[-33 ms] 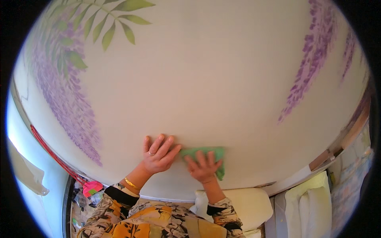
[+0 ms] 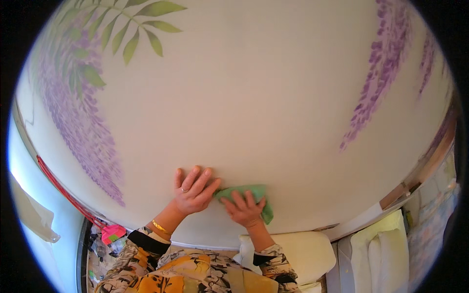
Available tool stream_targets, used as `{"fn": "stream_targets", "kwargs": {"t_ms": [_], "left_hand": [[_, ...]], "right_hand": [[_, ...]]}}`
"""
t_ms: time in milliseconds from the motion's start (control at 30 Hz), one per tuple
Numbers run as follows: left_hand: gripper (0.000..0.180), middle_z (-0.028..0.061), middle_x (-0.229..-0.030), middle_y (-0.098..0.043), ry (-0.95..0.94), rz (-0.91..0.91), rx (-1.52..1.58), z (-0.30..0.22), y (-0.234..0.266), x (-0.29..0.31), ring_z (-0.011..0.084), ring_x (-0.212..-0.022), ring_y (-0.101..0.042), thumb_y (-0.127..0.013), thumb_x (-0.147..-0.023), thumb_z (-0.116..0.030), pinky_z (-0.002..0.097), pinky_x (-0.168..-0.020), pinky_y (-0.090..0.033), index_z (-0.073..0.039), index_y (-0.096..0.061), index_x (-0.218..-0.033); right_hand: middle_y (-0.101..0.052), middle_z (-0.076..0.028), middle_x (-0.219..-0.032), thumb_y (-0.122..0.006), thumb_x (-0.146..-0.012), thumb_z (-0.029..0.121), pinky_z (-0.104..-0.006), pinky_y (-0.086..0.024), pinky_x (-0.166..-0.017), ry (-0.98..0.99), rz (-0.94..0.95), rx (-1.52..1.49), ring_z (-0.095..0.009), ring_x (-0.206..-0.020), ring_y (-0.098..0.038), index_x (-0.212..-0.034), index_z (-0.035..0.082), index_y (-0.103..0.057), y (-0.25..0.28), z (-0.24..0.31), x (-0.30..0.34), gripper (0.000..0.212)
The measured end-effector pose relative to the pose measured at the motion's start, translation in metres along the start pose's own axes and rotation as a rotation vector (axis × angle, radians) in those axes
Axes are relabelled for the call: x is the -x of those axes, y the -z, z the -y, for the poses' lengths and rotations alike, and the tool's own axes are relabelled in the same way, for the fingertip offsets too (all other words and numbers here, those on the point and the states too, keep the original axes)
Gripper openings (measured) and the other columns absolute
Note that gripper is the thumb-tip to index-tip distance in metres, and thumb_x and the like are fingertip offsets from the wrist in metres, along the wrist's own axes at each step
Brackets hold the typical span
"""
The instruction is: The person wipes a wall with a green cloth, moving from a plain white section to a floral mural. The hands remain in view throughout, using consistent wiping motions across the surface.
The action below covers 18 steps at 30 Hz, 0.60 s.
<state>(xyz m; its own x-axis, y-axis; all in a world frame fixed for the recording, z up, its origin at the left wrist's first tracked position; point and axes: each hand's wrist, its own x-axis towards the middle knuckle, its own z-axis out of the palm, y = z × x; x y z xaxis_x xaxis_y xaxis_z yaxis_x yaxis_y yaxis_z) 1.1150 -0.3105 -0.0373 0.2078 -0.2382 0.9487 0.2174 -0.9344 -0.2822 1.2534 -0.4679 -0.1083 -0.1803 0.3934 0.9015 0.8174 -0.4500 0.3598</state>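
My left hand (image 2: pixel 193 193) lies flat on a pale wall (image 2: pixel 244 107), its fingers spread. A ring and a gold bracelet show on it, and nothing is in it. Just to its right, my right hand (image 2: pixel 244 211) presses a folded green cloth (image 2: pixel 256 191) against the same surface. The cloth sticks out above the fingers and past the thumb side and the right edge of the hand. Its part under the palm is hidden. Both hands are low on the wall, close together but apart.
Purple hanging flowers (image 2: pixel 83 127) and green leaves (image 2: pixel 146 24) are painted on the wall at left, more purple flowers (image 2: pixel 376 78) at right. A pink dustpan (image 2: pixel 113 233) with red handles stands at lower left. White cushions (image 2: pixel 300 254) and pale yellow bedding (image 2: pixel 378 254) lie at lower right.
My right hand has slid a little to the left with the green cloth, nearer my left hand. My left hand stays in place on the wall.
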Motion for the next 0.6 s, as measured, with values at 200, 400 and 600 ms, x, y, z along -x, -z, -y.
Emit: {"fn": "stream_targets", "kwargs": {"t_ms": [200,400,600], "left_hand": [[0.027,0.0082,-0.131,-0.06,0.007,0.02,0.004,0.002,-0.002,0.008,0.0292,-0.134,-0.044,-0.056,-0.085,-0.014,0.0552,-0.117,-0.019,-0.02,-0.073,-0.105],[0.029,0.0118,-0.123,-0.06,0.061,0.073,-0.007,-0.005,0.0,0.008,0.0328,-0.119,-0.05,-0.059,-0.075,-0.007,0.0534,-0.094,-0.035,-0.013,-0.071,-0.101],[0.031,0.014,-0.124,-0.057,0.064,0.037,-0.07,-0.014,-0.004,0.019,0.0344,-0.114,-0.051,-0.06,-0.069,-0.007,0.052,-0.087,-0.035,-0.011,-0.071,-0.099]], "right_hand": [[-0.056,0.012,-0.13,-0.059,-0.087,0.04,-0.0549,-0.027,-0.106,0.051,-0.01,-0.04,-0.017,-0.124,-0.046,-0.11,0.044,-0.068,0.013,-0.028,-0.012,0.025],[-0.054,-0.011,-0.132,-0.059,-0.08,0.035,-0.0618,-0.025,-0.106,-0.144,-0.117,0.027,-0.041,-0.13,-0.042,-0.108,0.027,-0.07,0.034,-0.116,-0.047,0.031],[-0.037,-0.024,-0.149,-0.049,-0.095,0.029,-0.0586,-0.023,-0.112,-0.491,-0.323,0.073,-0.047,-0.14,-0.028,-0.13,0.002,-0.054,0.055,-0.181,-0.053,0.045]]}}
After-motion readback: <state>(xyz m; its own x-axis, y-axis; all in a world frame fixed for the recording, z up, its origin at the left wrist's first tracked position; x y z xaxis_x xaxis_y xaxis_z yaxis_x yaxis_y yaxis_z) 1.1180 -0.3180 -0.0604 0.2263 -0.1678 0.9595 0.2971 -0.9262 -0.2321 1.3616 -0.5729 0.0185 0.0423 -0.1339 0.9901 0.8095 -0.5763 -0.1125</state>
